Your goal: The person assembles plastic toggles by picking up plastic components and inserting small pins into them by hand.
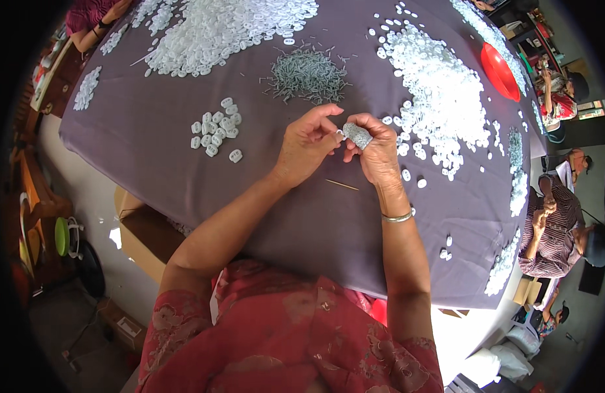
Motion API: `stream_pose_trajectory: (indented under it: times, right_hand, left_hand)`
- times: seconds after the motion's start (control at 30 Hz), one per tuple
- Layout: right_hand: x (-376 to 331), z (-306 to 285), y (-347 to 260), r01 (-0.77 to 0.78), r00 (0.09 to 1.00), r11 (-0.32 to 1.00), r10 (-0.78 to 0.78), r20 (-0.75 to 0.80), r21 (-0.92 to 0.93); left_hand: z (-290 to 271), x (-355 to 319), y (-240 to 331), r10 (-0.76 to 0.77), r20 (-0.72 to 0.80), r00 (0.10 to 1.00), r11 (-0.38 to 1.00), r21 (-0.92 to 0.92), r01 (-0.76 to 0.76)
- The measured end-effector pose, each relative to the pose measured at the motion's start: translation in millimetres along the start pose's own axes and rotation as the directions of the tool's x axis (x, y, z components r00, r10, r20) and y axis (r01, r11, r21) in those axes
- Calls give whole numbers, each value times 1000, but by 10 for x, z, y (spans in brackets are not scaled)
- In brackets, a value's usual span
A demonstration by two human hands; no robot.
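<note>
My left hand (pixel 309 145) is closed in a pinch on a small white plastic piece (pixel 340 135). Its index finger arches above the thumb. Close against it, my right hand (pixel 377 152) is closed at the same piece. A crinkled silvery cover (pixel 357 135) sits at the right hand's fingertips, seemingly wrapped round the thumb. What the right fingers grip behind it is hidden. Just beyond the hands lies a pile of short, thin grey metal pieces (pixel 308 73). Left of the left hand is a small group of white oval pieces (pixel 214 130) with dark openings.
Large heaps of white pieces (pixel 440 92) spread to the right and far left on the grey tablecloth (pixel 283 226). A thin stick (pixel 342 185) lies below my hands. A red bowl (pixel 500 72) stands far right. A cardboard box (pixel 142 226) is beside the table. Other people sit around it.
</note>
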State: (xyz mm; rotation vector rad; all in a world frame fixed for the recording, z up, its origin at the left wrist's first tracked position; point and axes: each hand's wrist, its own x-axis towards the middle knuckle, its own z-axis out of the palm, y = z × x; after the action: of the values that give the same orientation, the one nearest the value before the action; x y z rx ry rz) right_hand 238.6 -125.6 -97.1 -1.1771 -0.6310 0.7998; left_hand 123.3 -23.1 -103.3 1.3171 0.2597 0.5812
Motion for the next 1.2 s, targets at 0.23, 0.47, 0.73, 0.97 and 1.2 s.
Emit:
stream_pose_trajectory:
  times: [0.23, 0.47, 0.73, 0.97, 1.2]
  right_hand:
    - [21, -25, 2, 21, 1000, 999, -20, 24, -39]
    - [2, -6, -43, 41, 998, 986, -33, 46, -164]
    - [-23, 37, -44, 23, 1000, 970, -18, 23, -241]
    - [-16, 35, -81, 45, 999, 967, -43, 12, -253]
    - [-7, 18, -79, 23, 1000, 984, -21, 11, -176]
  left_hand:
    - [-9, 37, -16, -6, 0, 1000, 1000, -29, 6]
    - [-9, 16, -14, 10, -9, 1000, 1000, -14, -10]
    - [-16, -1, -34, -16, -36, 999, 999, -35, 15]
    - [-18, 30, -48, -10, -34, 999, 999, -38, 9]
    - [-16, 20, -33, -11, -15, 1000, 999, -39, 10]
